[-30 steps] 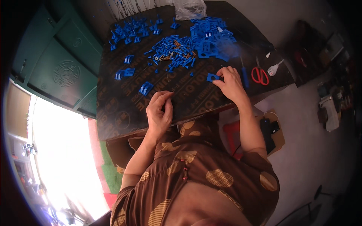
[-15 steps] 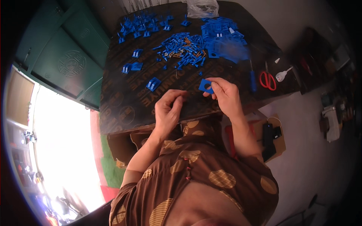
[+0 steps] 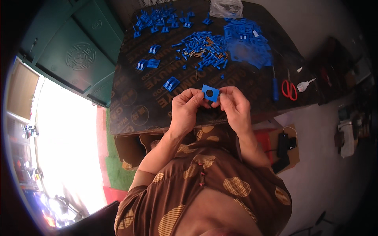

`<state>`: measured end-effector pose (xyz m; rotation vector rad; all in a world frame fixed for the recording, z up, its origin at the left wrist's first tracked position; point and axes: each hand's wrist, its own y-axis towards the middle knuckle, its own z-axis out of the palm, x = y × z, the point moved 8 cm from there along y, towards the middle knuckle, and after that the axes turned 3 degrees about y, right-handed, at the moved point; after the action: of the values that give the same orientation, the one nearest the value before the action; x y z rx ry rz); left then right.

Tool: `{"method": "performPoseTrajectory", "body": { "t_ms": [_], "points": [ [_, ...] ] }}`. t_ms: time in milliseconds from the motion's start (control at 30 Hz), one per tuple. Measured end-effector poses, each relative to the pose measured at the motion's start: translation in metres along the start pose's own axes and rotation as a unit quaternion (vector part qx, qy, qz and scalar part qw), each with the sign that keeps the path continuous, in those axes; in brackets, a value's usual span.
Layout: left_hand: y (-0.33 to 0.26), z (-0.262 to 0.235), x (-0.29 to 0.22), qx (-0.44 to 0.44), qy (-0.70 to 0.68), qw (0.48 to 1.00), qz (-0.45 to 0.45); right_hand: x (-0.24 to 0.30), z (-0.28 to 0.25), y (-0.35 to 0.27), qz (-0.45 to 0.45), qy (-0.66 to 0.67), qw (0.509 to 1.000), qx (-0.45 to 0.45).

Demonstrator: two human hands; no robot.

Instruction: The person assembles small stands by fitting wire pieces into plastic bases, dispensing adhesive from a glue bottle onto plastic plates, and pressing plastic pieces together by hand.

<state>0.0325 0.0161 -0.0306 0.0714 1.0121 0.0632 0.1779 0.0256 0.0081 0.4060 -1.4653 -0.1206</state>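
Note:
Both my hands meet above the near edge of a dark board table (image 3: pixel 149 106). Between the fingertips of my left hand (image 3: pixel 186 112) and my right hand (image 3: pixel 235 108) sits a small blue square plastic plate with a round hole (image 3: pixel 210 93), held flat toward me. Just beyond my left hand lies a blue clip-shaped piece (image 3: pixel 171 83). Farther back, a heap of small blue tubular parts mixed with brown ones (image 3: pixel 202 45) covers the table's middle.
A pile of blue flat plates (image 3: pixel 248 41) lies at the back right, rows of blue pieces (image 3: pixel 159 19) at the back left, a clear bag (image 3: pixel 225 7) behind. A blue screwdriver (image 3: pixel 275 86) and red scissors (image 3: pixel 289 89) rest at the right. Green doors (image 3: pixel 75 59) stand left.
My right hand picked the blue plate off the table and brought it toward me. My left hand rose from the board to meet it; both now hold the plate.

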Motion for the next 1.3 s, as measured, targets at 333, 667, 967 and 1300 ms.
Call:
{"method": "performPoseTrajectory", "body": {
  "t_ms": [333,667,967,1300],
  "points": [
    [0.0,-0.001,-0.003,-0.029,0.03,0.999,0.022,0.018,0.003,0.004,-0.111,-0.153,0.981,-0.042],
    [-0.003,0.002,0.003,0.032,-0.004,0.999,0.002,0.041,0.027,-0.004,-0.321,-0.323,0.89,-0.007],
    [-0.002,0.003,0.002,0.068,-0.133,0.988,-0.03,0.045,0.035,-0.009,-0.347,-0.331,0.877,-0.017],
    [-0.004,0.012,0.0,0.109,-0.186,0.975,-0.061,0.052,0.041,-0.012,-0.346,-0.327,0.88,-0.004]
  ]
}}
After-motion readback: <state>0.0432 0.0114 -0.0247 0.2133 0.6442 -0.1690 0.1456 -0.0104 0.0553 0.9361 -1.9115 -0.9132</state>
